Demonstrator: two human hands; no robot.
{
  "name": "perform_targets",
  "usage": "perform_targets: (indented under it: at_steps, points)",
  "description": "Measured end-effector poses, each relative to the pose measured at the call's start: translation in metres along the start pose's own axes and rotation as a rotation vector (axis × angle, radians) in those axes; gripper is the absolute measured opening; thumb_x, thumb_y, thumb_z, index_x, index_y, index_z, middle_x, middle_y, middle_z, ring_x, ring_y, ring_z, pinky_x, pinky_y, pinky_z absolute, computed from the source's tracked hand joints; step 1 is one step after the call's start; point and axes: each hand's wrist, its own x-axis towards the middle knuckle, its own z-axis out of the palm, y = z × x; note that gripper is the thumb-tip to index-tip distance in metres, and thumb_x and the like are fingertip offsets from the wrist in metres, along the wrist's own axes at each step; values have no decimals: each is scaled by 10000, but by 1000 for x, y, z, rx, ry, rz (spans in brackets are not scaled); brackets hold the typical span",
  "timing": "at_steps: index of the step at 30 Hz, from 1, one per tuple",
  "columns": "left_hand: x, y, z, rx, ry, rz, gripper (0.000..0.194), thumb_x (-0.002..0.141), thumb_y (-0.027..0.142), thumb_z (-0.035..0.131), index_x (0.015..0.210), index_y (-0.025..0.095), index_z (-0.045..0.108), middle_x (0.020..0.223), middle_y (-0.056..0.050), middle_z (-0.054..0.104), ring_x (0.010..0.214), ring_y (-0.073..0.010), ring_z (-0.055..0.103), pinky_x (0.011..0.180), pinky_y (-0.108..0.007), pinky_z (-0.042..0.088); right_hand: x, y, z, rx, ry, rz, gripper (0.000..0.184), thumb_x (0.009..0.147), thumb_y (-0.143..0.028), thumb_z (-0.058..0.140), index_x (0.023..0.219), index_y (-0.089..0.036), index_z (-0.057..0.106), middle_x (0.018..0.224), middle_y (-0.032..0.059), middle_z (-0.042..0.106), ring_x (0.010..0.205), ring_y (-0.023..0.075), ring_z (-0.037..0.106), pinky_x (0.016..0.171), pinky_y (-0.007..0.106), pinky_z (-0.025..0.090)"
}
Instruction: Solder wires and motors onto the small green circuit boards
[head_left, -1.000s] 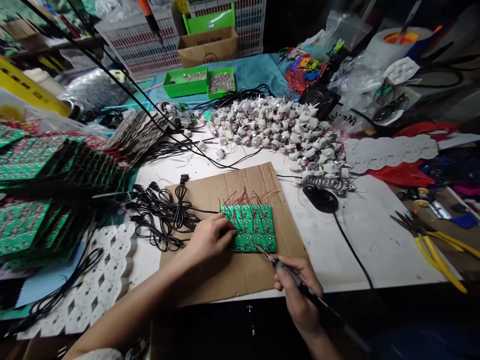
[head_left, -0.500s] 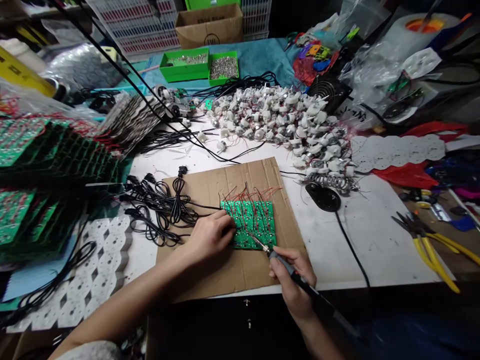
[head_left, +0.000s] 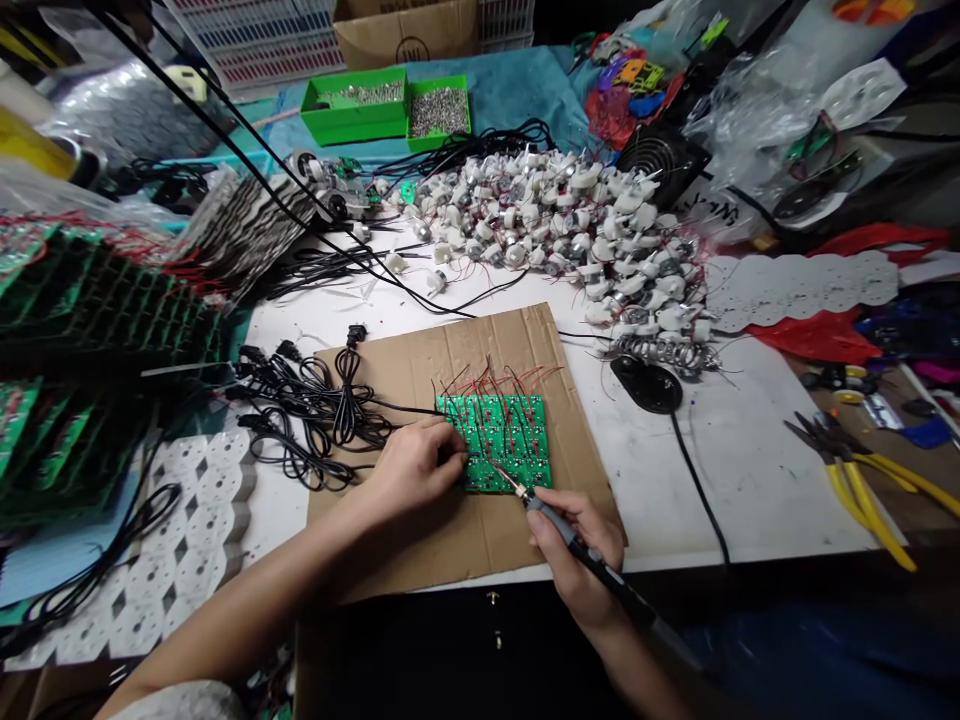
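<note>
in the head view, the right hand is closed around a soldering iron, its tip at the green circuit board. the left hand has its fingers curled at the board's left edge, by the end of a black cord; whether they pinch the cord or the board, i cannot tell. the board lies on a sheet of cardboard, with red and black wires over it.

Circuit board on cardboard sheet, cables left, pliers right
</note>
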Motion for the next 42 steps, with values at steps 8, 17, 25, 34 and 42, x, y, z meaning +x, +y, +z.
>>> perform_targets:
  at_steps: [8, 17, 25, 34, 42]
  points:
    - [0, -1, 2, -40, 13, -9, 75, 851, 157, 637, 785, 182, 665, 767, -6, 665, 684, -139, 590, 653, -254, 382, 3, -2, 2, -81, -31, -43, 139, 992, -318, 682, 1109, -250, 713, 778, -17, 745, 571, 144, 708, 515, 218, 535]
    - [0, 0, 3, -27, 33, 3, 85, 858, 157, 622, 787, 186, 660, 769, -9, 665, 703, -146, 593, 655, -258, 381, 4, -2, 4, -109, -25, -79, 132, 989, -298, 683, 1106, -247, 715, 853, 3, 761, 599, 151, 719, 560, 239, 571]
    - [-1, 1, 3, -15, 36, -6, 90, 861, 167, 624, 780, 188, 656, 776, -13, 667, 720, -151, 601, 667, -264, 392, 4, -3, 9, -148, 12, -148, 115, 944, -260, 710, 1053, -233, 738, 868, 17, 768, 686, 174, 744, 680, 262, 620]
    - [0, 2, 2, 4, 12, -19, 86, 852, 154, 626, 779, 189, 656, 788, -13, 680, 734, -156, 614, 673, -266, 403, 0, -1, 4, -78, 17, -50, 154, 995, -313, 682, 1120, -234, 723, 856, 10, 742, 580, 147, 711, 573, 247, 601]
    - [2, 5, -1, 5, 2, -33, 82, 844, 142, 637, 776, 185, 654, 777, -10, 680, 721, -153, 611, 668, -261, 397, 2, -2, 4, -45, 26, -38, 150, 983, -318, 695, 1098, -229, 732, 810, -3, 727, 562, 140, 700, 526, 225, 579]
